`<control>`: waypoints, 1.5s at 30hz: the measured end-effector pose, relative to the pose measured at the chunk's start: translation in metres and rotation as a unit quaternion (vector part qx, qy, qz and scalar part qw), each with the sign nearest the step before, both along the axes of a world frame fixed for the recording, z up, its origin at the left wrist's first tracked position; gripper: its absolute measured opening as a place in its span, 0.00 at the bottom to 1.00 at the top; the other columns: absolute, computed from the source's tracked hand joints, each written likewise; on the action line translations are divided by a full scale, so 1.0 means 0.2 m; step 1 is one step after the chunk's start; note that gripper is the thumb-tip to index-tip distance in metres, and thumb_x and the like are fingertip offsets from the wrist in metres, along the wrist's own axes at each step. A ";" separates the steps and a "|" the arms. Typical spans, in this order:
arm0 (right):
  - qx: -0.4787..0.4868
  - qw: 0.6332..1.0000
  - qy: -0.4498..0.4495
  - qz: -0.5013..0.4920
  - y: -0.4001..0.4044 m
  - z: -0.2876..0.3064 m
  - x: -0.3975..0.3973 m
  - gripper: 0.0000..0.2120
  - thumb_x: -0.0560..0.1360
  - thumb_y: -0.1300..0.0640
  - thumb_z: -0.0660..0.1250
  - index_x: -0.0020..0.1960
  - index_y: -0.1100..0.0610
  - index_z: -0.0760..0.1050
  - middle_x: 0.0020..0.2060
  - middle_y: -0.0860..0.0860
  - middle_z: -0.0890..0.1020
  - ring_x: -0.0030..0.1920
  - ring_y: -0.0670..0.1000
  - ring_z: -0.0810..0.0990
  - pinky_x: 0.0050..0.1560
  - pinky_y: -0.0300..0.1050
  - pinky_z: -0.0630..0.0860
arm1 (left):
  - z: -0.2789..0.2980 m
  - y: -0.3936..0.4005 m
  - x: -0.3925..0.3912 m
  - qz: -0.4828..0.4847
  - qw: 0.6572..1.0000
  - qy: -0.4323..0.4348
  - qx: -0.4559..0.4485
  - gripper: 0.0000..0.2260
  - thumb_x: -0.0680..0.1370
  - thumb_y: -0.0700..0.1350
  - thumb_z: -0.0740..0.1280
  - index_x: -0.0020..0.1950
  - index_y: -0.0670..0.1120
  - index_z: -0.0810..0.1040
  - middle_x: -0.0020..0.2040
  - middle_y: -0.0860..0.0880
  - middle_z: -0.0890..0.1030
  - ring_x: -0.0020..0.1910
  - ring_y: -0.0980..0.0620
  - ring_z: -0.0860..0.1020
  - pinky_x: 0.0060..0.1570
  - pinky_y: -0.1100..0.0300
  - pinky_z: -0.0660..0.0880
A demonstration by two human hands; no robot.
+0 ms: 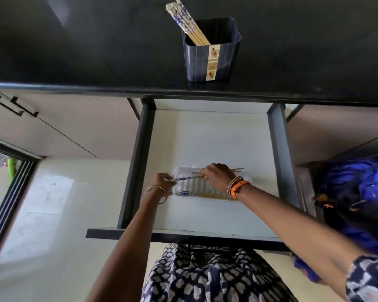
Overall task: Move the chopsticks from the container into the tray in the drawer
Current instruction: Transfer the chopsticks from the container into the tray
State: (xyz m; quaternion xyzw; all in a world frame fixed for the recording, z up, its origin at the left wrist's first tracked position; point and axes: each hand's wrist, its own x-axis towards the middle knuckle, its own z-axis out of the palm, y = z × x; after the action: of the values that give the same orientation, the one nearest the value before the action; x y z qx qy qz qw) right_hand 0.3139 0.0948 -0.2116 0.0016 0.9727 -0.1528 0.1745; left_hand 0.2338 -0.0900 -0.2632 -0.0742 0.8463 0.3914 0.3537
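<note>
No words, brands or numbers could be read anywhere; the strip down the dark container (212,59) carried only small flower pictures, not letters.

The container (212,51) stands on the counter (74,51) behind the drawer (205,138) holding the tray (183,171).

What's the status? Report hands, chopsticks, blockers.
Left hand and right hand hold chopsticks over tray. More chopsticks in container. Nothing blocking.
</note>
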 end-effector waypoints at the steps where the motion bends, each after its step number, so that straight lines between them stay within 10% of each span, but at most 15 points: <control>1: 0.005 1.000 0.009 -0.008 -0.01 0.00 0.00 0.08 0.75 0.66 0.61 0.50 0.61 0.78 0.47 0.61 0.83 0.48 0.62 0.82 0.43 0.48 0.75 | 0.00 0.00 0.00 0.012 1.000 -0.003 0.004 0.07 0.72 0.36 0.70 0.35 0.42 0.75 0.29 0.45 0.72 0.21 0.51 0.73 0.33 0.56 0.78; 3: 0.000 0.999 0.037 -0.026 -0.05 -0.01 0.02 0.08 0.74 0.67 0.60 0.49 0.62 0.77 0.45 0.61 0.83 0.46 0.63 0.82 0.42 0.49 0.77 | 0.00 -0.01 -0.01 0.020 1.000 -0.015 0.010 0.04 0.72 0.37 0.70 0.45 0.39 0.78 0.35 0.42 0.76 0.31 0.45 0.77 0.43 0.49 0.79; 6: 0.006 0.998 0.033 -0.045 -0.09 -0.03 0.06 0.08 0.73 0.69 0.61 0.47 0.63 0.77 0.44 0.61 0.83 0.44 0.63 0.82 0.41 0.49 0.77 | 0.00 -0.02 -0.02 0.032 0.998 -0.047 0.027 0.09 0.72 0.37 0.70 0.52 0.37 0.78 0.40 0.40 0.77 0.32 0.45 0.76 0.30 0.58 0.79; 14: 0.085 0.994 -0.058 -0.046 -0.06 -0.13 0.08 0.13 0.72 0.73 0.62 0.54 0.63 0.75 0.53 0.61 0.79 0.55 0.63 0.80 0.50 0.52 0.77 | 0.01 0.01 0.01 0.049 0.994 -0.081 0.054 0.10 0.74 0.37 0.69 0.34 0.45 0.73 0.32 0.44 0.74 0.30 0.47 0.75 0.22 0.64 0.76; 35: 0.010 0.999 -0.046 -0.025 -0.03 -0.19 0.12 0.14 0.72 0.76 0.60 0.52 0.65 0.78 0.50 0.60 0.81 0.49 0.59 0.81 0.50 0.50 0.80 | 0.03 0.02 0.01 0.106 0.982 -0.129 0.088 0.11 0.74 0.32 0.67 0.33 0.41 0.72 0.32 0.43 0.73 0.30 0.47 0.73 0.19 0.64 0.75; 40: -0.014 0.999 0.027 -0.029 -0.01 0.01 0.01 0.13 0.73 0.72 0.60 0.51 0.61 0.79 0.47 0.57 0.80 0.47 0.58 0.80 0.43 0.48 0.76 | 0.13 0.03 -0.04 -0.117 0.987 0.092 -0.058 0.07 0.75 0.35 0.64 0.51 0.39 0.80 0.45 0.39 0.81 0.43 0.42 0.79 0.44 0.56 0.76; 45: -0.120 0.961 0.222 -0.110 0.09 0.47 -0.28 0.10 0.76 0.63 0.62 0.52 0.60 0.80 0.50 0.57 0.83 0.50 0.57 0.81 0.50 0.51 0.79 | 0.49 0.17 -0.30 -0.120 0.924 0.360 0.035 0.14 0.74 0.32 0.60 0.55 0.42 0.79 0.56 0.43 0.82 0.52 0.47 0.80 0.53 0.61 0.73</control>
State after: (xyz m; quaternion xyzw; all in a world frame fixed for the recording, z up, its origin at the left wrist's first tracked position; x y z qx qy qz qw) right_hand 0.2585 0.1130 -0.1180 0.0540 0.9552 -0.2836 -0.0648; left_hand 0.1741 -0.0564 -0.1644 0.1869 0.9048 0.3759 0.0718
